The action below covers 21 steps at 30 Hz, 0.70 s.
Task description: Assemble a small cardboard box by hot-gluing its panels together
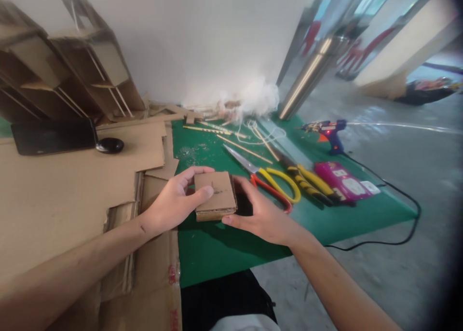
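Observation:
A small square cardboard box (213, 200), or stack of cardboard squares, with a dark cross mark on its top is between my two hands above the green tabletop. My left hand (181, 196) grips it from the left, thumb resting on the top face near the mark. On the opposite side my right hand (260, 213) holds the right edge, its thumb at the near lower corner and its fingers partly hidden behind. Just beyond my right hand lie scissors (267, 176) with yellow and orange handles, blades apart.
Pliers (307, 181), a pink power strip (343, 181) and a blue glue gun (331, 131) with a black cord lie right. A steel flask (311, 75) stands behind. Thin sticks (246, 147) lie mid-table. Cardboard sheets (72, 186), a black mouse (110, 145) and cardboard shelves (87, 65) occupy the left.

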{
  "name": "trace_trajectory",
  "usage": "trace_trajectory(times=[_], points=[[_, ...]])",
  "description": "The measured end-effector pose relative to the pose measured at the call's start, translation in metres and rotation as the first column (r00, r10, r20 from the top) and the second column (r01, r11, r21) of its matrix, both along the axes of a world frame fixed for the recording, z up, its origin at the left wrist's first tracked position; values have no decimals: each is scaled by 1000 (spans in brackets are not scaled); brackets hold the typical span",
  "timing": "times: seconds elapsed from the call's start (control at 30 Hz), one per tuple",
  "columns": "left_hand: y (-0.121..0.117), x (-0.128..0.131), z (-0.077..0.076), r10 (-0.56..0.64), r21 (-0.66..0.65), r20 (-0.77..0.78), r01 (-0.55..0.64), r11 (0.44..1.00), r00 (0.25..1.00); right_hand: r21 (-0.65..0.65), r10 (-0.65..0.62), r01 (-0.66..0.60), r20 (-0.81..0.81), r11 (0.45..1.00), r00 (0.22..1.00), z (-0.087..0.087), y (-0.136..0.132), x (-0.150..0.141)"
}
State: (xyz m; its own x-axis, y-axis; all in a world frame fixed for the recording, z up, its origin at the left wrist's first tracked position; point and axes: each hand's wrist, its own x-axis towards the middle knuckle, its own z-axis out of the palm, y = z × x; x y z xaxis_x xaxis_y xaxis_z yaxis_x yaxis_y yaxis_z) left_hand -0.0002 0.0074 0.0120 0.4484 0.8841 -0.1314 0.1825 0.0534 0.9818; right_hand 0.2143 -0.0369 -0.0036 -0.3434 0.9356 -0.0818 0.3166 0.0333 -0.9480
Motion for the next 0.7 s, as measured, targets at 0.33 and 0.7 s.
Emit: trace_trajectory(times=[0.33,0.7], points=[[1,-1,1,-14,5,-13,14,1000,1000,-5,4,-4,-8,1000,1000,1,0,0],[3,0,1,-14,-35,-9,13,999,1000,-16,4,-4,0,1000,1000,-1,-2,1]])
